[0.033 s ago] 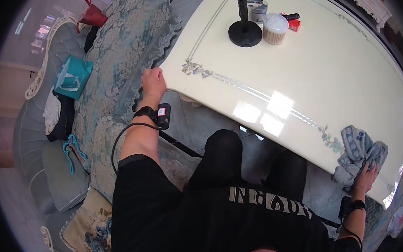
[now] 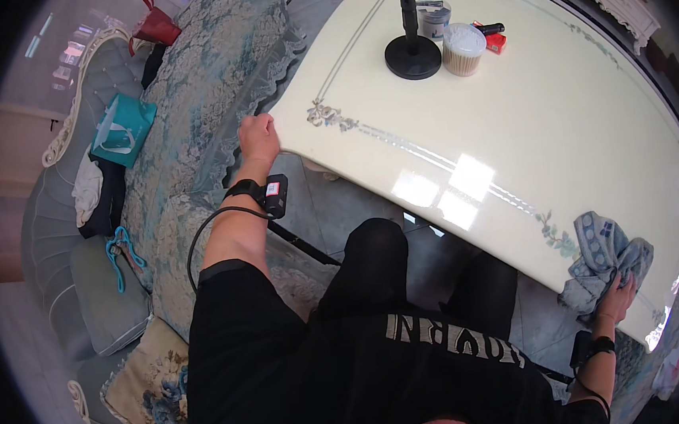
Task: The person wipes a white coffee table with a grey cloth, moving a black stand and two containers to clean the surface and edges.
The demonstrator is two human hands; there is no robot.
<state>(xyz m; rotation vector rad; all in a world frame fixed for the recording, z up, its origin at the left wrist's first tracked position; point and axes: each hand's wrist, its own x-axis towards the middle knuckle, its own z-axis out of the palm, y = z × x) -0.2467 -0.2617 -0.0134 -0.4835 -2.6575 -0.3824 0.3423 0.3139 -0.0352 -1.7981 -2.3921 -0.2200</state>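
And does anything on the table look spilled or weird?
I see no spill or damage. The blue-grey cloth at the right hand is bunched up, and bright squares shine on the table, probably just reflected light.

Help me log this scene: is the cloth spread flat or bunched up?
Bunched up: the cloth lies in heaped folds on the table, near its edge, with the right hand against it.

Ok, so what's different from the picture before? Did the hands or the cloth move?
Nothing has visibly changed: nothing moved, was taken hold of or let go. The right hand is still on the grey-blue cloth, and the left hand is still at the corner of the cream table. The black stand and round tub stayed put too.
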